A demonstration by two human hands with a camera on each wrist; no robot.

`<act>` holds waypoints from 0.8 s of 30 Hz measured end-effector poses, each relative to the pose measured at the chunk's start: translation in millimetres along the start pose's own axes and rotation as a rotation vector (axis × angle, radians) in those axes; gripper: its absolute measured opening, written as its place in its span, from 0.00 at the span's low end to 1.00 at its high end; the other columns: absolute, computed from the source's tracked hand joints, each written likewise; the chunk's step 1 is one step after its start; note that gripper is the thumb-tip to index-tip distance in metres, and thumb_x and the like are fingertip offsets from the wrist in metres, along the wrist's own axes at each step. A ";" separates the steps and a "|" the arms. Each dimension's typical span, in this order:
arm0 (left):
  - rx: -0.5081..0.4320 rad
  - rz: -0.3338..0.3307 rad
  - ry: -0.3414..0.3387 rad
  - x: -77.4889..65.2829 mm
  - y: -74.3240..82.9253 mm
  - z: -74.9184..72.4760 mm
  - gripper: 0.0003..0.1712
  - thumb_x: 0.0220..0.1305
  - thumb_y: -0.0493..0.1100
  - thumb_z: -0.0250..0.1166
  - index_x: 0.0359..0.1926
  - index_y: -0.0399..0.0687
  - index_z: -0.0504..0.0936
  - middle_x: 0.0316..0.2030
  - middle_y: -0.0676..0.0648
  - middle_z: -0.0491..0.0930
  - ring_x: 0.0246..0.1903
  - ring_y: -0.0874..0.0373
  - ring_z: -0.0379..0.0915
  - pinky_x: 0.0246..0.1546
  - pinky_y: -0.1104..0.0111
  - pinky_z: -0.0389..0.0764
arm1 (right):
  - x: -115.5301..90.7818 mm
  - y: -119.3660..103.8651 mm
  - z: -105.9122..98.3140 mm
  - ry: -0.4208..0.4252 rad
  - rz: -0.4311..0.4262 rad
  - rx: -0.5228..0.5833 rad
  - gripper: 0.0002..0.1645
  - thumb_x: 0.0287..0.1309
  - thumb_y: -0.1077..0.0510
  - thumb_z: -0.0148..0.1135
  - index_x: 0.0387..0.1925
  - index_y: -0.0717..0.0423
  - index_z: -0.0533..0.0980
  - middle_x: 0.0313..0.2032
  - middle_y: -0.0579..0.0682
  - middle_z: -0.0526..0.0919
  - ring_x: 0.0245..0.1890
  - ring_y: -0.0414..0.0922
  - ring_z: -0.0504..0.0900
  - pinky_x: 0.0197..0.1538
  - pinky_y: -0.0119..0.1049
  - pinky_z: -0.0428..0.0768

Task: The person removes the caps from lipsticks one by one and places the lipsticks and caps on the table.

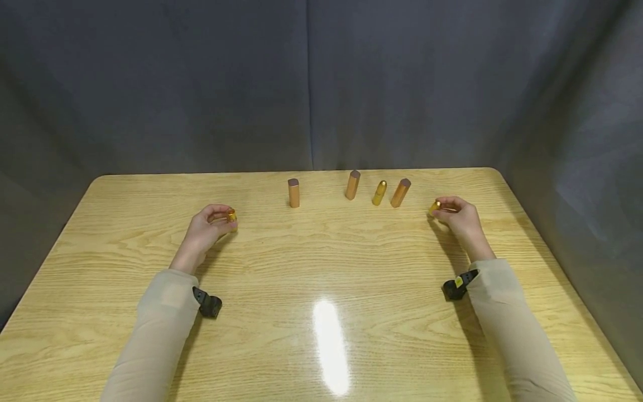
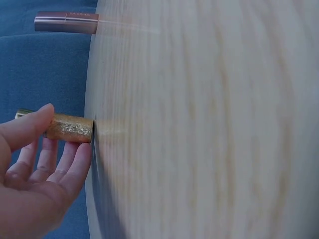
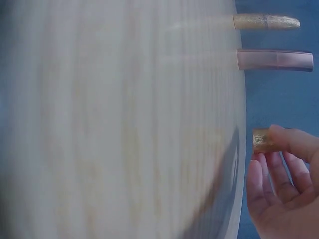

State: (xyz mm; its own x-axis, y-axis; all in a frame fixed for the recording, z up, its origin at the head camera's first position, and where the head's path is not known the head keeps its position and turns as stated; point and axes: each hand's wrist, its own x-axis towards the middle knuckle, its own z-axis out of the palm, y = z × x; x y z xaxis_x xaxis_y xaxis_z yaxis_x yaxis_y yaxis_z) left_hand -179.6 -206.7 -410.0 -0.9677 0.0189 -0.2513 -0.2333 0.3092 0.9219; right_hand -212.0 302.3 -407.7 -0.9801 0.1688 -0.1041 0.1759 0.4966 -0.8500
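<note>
Gold tube (image 1: 231,215), crinkle-textured and metallic, stands upright toward the table's back-left corner, its base apparently meeting the wood. The left hand (image 1: 207,226) pinches it near the upper part, thumb on one side and fingers curled on the other. Its twin, a second gold tube (image 1: 434,208), is toward the back-right corner – pinched the same way by the right hand (image 1: 461,216), with its base seemingly just above the surface.

Both tubes look light and stiff, hard enough not to dent under a fingertip hold. The crinkled casing should give the skin some bite, though polished metal may slide if the pinch is loose. They resemble lipsticks, so the upper part may be a cap; a hold low on the body, or across the middle, would be surer than one at the top. With such a narrow base, either tube would probably topple and roll if nudged.

Between the hands, near the table's back edge, stand a copper tube (image 1: 293,193), another copper tube (image 1: 353,185), a round-topped gold tube (image 1: 379,193) and a third copper tube (image 1: 400,193) – smoother-sided, so likely slicker. Beyond the table (image 1: 301,268) hangs a dark curtain (image 1: 241,84).
</note>
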 end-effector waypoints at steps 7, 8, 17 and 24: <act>-0.010 -0.004 -0.016 -0.5 -0.3 -0.9 0.27 0.68 0.39 0.58 0.63 0.36 0.62 0.61 0.42 0.65 0.67 0.45 0.61 0.66 0.60 0.67 | -0.1 2.5 -0.2 -0.033 0.019 0.055 0.25 0.59 0.67 0.61 0.57 0.71 0.68 0.28 0.22 0.72 0.31 0.20 0.73 0.37 0.12 0.73; -0.014 -0.003 -0.018 -0.5 -0.3 -1.1 0.27 0.68 0.39 0.58 0.63 0.36 0.62 0.61 0.42 0.65 0.67 0.45 0.61 0.66 0.60 0.67 | -0.2 2.9 -0.2 -0.036 0.019 0.065 0.25 0.58 0.68 0.61 0.57 0.72 0.68 0.27 0.22 0.72 0.31 0.20 0.73 0.37 0.12 0.73; -0.009 -0.005 -0.033 -1.2 -0.4 -3.1 0.29 0.68 0.39 0.57 0.66 0.36 0.59 0.61 0.42 0.66 0.66 0.46 0.62 0.54 0.79 0.71 | 1.2 6.7 0.8 -0.050 0.039 0.091 0.26 0.59 0.69 0.60 0.58 0.73 0.66 0.26 0.21 0.73 0.30 0.20 0.73 0.38 0.12 0.74; -0.007 -0.003 -0.030 0.5 -2.2 -5.3 0.28 0.69 0.38 0.56 0.66 0.34 0.60 0.52 0.51 0.69 0.47 0.69 0.69 0.45 0.87 0.73 | 2.7 8.0 1.1 -0.047 0.051 0.087 0.28 0.58 0.70 0.59 0.60 0.73 0.65 0.27 0.23 0.72 0.31 0.22 0.73 0.38 0.12 0.73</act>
State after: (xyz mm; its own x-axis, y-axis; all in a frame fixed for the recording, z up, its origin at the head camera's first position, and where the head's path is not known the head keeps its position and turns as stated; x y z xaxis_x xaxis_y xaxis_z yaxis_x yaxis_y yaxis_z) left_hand -180.1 -212.4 -410.6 -0.9637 0.0468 -0.2630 -0.2372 0.3027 0.9231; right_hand -213.3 305.8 -415.4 -0.9738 0.1504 -0.1706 0.2186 0.4119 -0.8846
